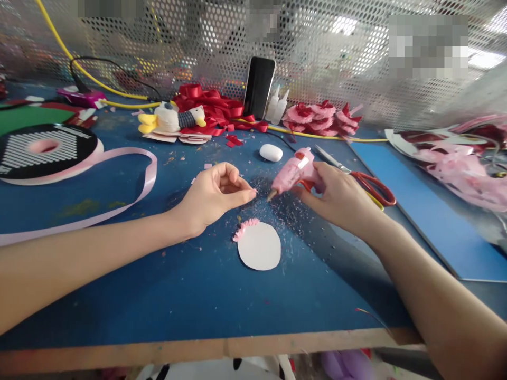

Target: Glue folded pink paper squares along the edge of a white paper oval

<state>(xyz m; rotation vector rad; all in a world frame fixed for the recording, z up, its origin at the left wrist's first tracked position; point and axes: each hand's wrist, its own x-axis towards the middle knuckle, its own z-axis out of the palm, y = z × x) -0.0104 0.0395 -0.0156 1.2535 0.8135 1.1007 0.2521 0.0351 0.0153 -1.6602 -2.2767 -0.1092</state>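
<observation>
My right hand [336, 198] grips a pink glue gun [291, 171] with its nozzle pointing left at my left hand's fingertips. My left hand [212, 195] is pinched, thumb against fingers, just left of the nozzle; what it pinches is too small to make out. Below both hands a white paper disc [259, 247] lies on the blue table [190, 295], with a short row of pink ribbon petals [244, 228] stuck along its upper left edge.
Red-handled scissors [364, 182] lie behind my right hand. A pink ribbon spool [45, 150] trails ribbon across the left. At the back stand a phone [259, 87], red ribbon heap [209, 108], plush toy [170, 120], glue bottles [277, 105], ribbon flowers [320, 119]. A white oval [271, 152] sits mid-table.
</observation>
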